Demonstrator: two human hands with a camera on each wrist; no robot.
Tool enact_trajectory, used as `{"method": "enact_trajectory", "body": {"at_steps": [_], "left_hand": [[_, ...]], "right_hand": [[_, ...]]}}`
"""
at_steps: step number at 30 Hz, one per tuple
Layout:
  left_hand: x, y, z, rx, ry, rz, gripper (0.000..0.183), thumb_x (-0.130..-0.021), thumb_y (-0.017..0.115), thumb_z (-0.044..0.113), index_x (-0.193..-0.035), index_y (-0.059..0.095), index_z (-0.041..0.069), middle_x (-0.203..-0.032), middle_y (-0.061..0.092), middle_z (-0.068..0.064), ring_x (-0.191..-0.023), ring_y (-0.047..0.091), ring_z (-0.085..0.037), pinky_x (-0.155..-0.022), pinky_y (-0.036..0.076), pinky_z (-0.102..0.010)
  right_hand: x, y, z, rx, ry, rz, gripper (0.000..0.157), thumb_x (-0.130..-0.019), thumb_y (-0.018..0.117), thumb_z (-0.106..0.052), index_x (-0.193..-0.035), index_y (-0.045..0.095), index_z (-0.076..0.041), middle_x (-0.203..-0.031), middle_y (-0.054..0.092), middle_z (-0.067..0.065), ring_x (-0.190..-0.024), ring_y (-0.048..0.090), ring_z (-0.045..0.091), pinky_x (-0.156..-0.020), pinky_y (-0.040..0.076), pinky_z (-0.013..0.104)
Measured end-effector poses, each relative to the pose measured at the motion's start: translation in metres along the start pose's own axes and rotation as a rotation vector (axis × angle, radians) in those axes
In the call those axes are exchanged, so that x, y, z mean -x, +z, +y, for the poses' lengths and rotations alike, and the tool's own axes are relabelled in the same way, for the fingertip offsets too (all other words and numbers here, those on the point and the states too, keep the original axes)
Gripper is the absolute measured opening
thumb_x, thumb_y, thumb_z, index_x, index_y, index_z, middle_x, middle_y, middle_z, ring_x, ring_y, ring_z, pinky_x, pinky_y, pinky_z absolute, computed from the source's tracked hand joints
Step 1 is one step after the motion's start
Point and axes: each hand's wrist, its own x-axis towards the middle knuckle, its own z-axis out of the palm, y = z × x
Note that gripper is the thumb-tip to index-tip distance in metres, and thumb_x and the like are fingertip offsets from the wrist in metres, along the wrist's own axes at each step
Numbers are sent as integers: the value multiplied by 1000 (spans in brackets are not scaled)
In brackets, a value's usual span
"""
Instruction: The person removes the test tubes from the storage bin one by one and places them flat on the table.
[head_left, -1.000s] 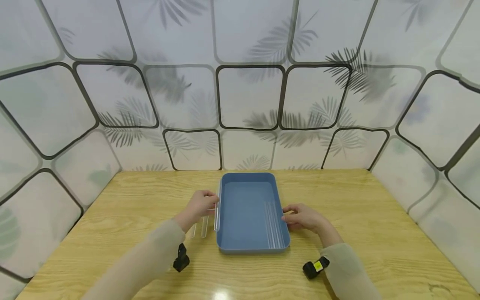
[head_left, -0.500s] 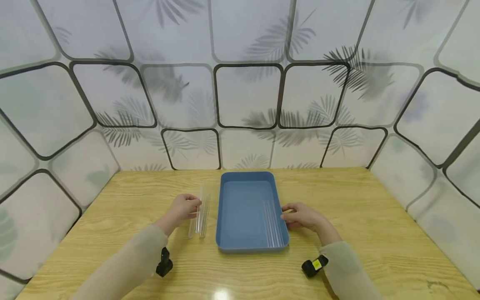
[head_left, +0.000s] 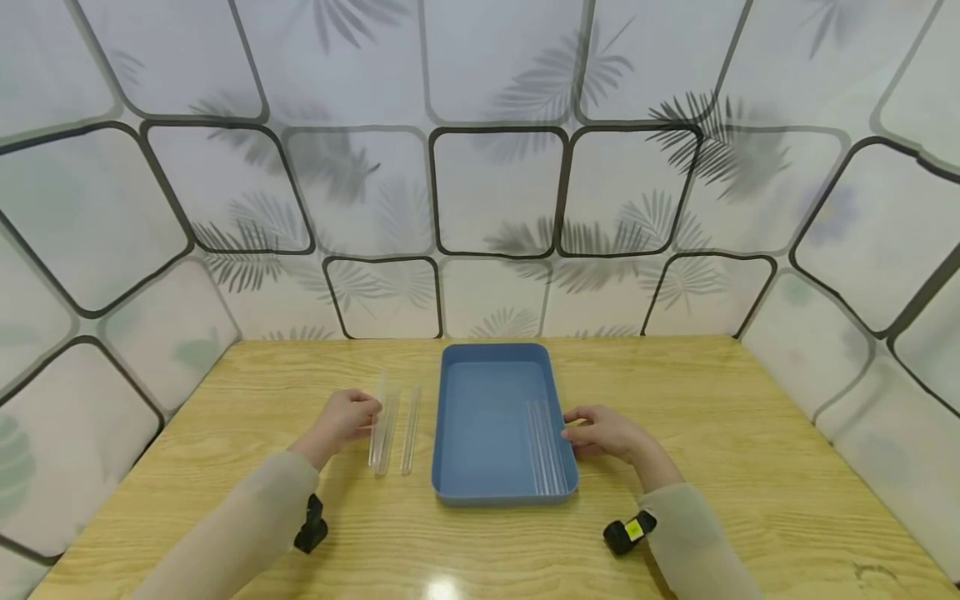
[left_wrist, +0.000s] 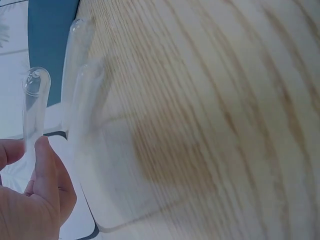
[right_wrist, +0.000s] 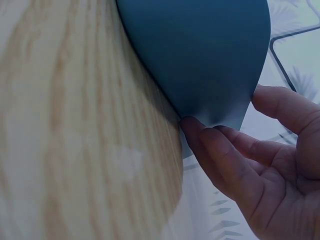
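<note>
In the head view my left hand [head_left: 347,421] holds a clear test tube [left_wrist: 35,102] upright-slanted over the table, left of the blue tray [head_left: 487,498]. The left wrist view shows thumb and fingers pinching its lower part, with the rounded end pointing up. Two more clear test tubes lie side by side on the wood, one test tube [head_left: 410,433] nearer the tray and another [left_wrist: 89,92] closer to the hand. My right hand [head_left: 603,433] grips the tray's right side, thumb at the rim and fingertips low on the outer wall [right_wrist: 200,65].
Inside the tray, several clear test tubes [head_left: 547,450] lie parallel along its right wall. The wooden table [head_left: 690,400] ends at a patterned cloth backdrop [head_left: 495,192] behind and on both sides.
My left hand has moved left with a test tube, from the tray's left wall past the tubes on the table. The right hand stays at the tray.
</note>
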Motion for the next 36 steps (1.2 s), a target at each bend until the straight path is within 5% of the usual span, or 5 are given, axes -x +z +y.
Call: {"method": "enact_trajectory", "body": {"at_steps": [8, 15, 36], "left_hand": [[-3, -5, -4, -207, 12, 50, 21, -84, 50, 4, -98, 51, -11, -97, 50, -19, -77, 52, -21, -66, 51, -34], [-6, -8, -9, -358, 26, 94, 17, -80, 54, 4, -89, 55, -11, -71, 52, -10, -58, 52, -16, -53, 48, -27], [-10, -9, -17, -440, 14, 121, 14, -81, 55, 2, -86, 54, -11, -79, 54, -18, -61, 54, -19, -53, 49, -27]], "right_hand": [[0, 0, -1, 3, 8, 7, 55, -86, 57, -15, -125, 33, 16, -105, 55, 19, -92, 58, 27, -77, 49, 39], [0, 0, -1, 0, 0, 3, 52, -87, 55, -12, -124, 33, 17, -105, 55, 19, -92, 58, 26, -77, 49, 39], [0, 0, 0, 2, -2, 7, 52, -87, 55, -13, -123, 34, 17, -103, 56, 18, -91, 58, 24, -76, 49, 38]]}}
